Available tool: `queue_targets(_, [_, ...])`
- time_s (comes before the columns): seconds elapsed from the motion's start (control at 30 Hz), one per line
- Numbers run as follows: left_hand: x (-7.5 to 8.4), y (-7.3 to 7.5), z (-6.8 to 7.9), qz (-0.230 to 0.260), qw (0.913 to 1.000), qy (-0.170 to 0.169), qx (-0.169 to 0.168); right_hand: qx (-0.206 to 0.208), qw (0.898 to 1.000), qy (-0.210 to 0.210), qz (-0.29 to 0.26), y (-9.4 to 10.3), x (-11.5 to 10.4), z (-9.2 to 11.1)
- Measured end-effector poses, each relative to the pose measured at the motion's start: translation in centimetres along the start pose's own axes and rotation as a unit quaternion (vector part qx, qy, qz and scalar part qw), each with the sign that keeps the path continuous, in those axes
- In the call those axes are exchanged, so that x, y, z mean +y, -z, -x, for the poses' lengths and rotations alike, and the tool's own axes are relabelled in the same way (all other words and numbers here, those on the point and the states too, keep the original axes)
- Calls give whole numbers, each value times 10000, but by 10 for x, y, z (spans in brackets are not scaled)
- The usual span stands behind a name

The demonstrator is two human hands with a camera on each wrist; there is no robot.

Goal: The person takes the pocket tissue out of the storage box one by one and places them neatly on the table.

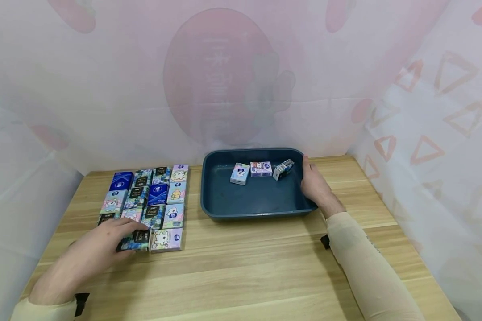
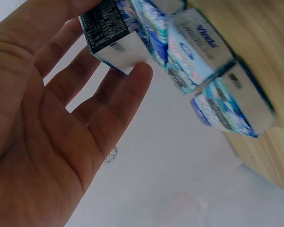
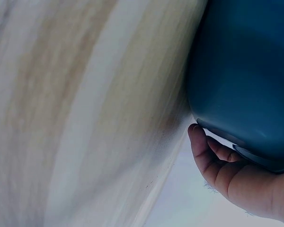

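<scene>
My left hand [image 1: 104, 238] pinches a dark floral tissue pack [image 1: 138, 240] between thumb and fingers, at the front of a block of small tissue packs. In the left wrist view, the held tissue pack [image 2: 125, 49] shows its pale end, with fingertips against it. On the right, my right hand [image 1: 316, 183] holds the right rim of a dark blue plastic basin [image 1: 257, 203]. The right wrist view shows curled fingers [image 3: 203, 151] at the basin's edge. Inside the basin lie a light-blue pack [image 1: 239, 174], a purple pack [image 1: 261, 168] and a tilted dark pack [image 1: 283, 169].
Beside the held pack is a lilac tissue pack [image 1: 166, 240]. Behind it, rows of packs include a deep-blue one [image 1: 121, 181]. A wooden table [image 1: 241, 272] carries everything, with printed cloth [image 1: 144, 111] hanging behind and at both sides.
</scene>
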State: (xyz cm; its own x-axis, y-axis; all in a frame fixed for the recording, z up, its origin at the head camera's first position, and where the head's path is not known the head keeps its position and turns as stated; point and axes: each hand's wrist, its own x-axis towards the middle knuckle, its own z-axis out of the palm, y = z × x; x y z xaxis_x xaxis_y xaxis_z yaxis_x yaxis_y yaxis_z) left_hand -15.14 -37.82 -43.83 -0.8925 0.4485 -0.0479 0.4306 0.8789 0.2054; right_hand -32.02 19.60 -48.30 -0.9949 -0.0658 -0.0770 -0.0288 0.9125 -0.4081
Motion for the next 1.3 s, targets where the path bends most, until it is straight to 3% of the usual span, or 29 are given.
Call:
queue_targets(0.63, [-5, -21, 0, -337, 9993, 134, -48, -55, 9999, -84, -125, 1, -2, 0])
queue_targets(1.13, [-3, -30, -3, -90, 9998, 88, 143, -49, 10000, 7, -62, 2, -2, 2])
queue_targets(1.3, [0, -32, -7, -85, 9999, 124, 51, -32, 10000, 11, -68, 2, -1, 2])
